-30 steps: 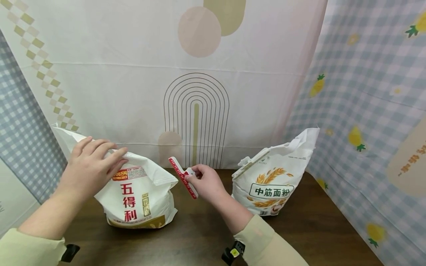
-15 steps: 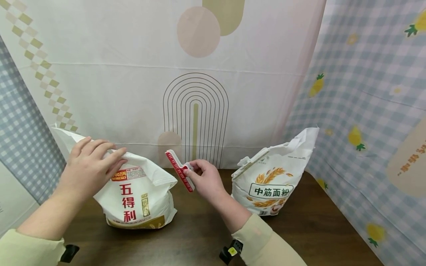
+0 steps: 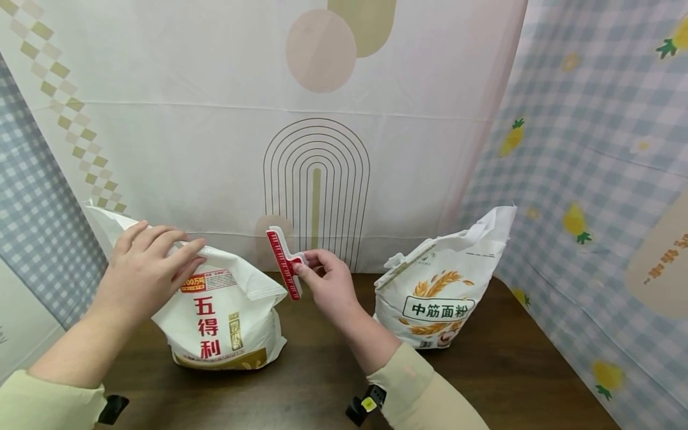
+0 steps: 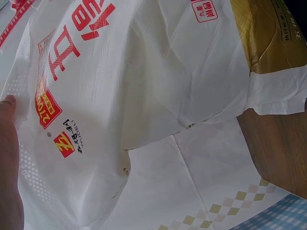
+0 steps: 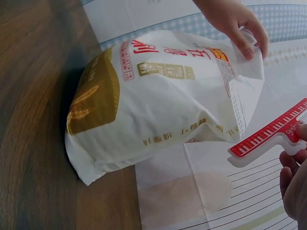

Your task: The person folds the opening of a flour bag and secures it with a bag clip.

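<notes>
A white flour bag (image 3: pixel 226 316) with red lettering stands on the left of the table, its top folded over. My left hand (image 3: pixel 142 272) grips that folded top, thumb on the near side and fingers over the fold. Just right of the bag, my right hand (image 3: pixel 334 286) pinches a red and white bag clip (image 3: pixel 283 263) by its handle, in the air. In the right wrist view, the clip's long bar (image 5: pixel 271 130) points at the bag's upper corner. The left wrist view shows the bag's side close up, with the left thumb (image 4: pixel 8 103) at the edge.
A second flour bag (image 3: pixel 435 298), with wheat ears printed on it, stands at the right with a clip-like strip (image 3: pixel 405 264) across its upper left edge. Behind the brown wooden table (image 3: pixel 301 382) hangs a patterned cloth (image 3: pixel 204 161); checked cloth hangs at both sides.
My right hand has moved up and slightly left with the bag clip, which has turned more upright. The left hand and both bags have stayed put.
</notes>
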### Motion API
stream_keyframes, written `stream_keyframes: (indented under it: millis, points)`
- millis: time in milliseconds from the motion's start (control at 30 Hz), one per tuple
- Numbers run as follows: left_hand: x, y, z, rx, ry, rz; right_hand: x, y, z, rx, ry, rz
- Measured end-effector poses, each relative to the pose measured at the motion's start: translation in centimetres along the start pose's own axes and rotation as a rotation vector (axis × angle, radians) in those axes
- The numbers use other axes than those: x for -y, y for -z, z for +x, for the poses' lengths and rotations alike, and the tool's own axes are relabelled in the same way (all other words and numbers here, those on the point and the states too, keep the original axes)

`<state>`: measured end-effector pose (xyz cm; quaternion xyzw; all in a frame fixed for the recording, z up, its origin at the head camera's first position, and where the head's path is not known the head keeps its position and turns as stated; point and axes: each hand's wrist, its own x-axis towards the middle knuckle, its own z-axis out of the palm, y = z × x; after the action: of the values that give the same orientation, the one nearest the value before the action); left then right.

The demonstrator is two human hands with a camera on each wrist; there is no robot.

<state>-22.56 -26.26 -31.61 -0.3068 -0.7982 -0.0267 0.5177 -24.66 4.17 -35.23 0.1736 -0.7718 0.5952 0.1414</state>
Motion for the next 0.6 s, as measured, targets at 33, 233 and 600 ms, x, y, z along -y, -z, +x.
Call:
stream_keyframes:
  millis: [33, 233, 600]
  points:
    - [0.0, 0.0, 0.0, 0.000, -0.001, 0.001, 0.1, -0.1, 0.0, -0.006, 0.000, 0.014]
    - [0.0, 0.0, 0.0, 0.002, 0.000, 0.003, 0.3, -0.4, 0.2, -0.036, 0.007, 0.106]
    - [0.0, -0.1, 0.1, 0.003, 0.004, 0.003, 0.5, -1.1, 0.3, -0.048, 0.006, 0.205]
